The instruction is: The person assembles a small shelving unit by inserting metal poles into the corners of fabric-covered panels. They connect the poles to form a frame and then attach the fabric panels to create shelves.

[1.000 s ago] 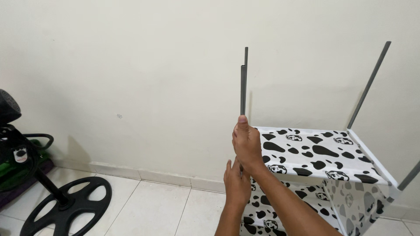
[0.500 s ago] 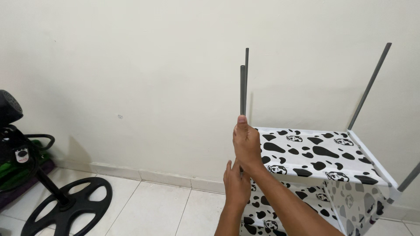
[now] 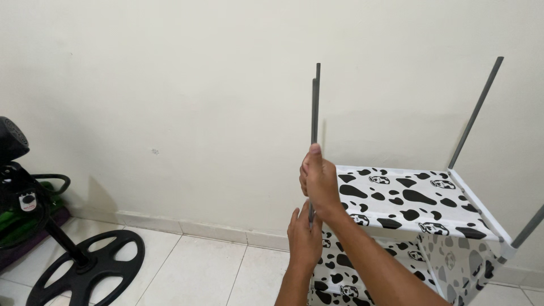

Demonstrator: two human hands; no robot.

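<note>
A person's two bare hands hold a thin grey metal rod [image 3: 314,113] that stands upright at the front left corner of a fabric shelf unit [image 3: 413,198], white with black cow-like patches. The right hand [image 3: 319,182] is wrapped tightly around the rod at the level of the shelf's top, thumb pointing up along it; the left hand [image 3: 304,232] is just below, fingers curled around the rod's lower part. The rod looks light, stiff and smooth, likely slippery, so a full-fist grip low down, near the shelf's corner, seems the steadiest hold. A second rod shows directly behind the first, and two other grey rods [image 3: 475,113] rise at the shelf's right side. The shelf stands on pale floor tiles [image 3: 192,272] against a plain cream wall [image 3: 170,85]. Well to the left of the shelf is a black fan stand with a round base [image 3: 85,269].
</note>
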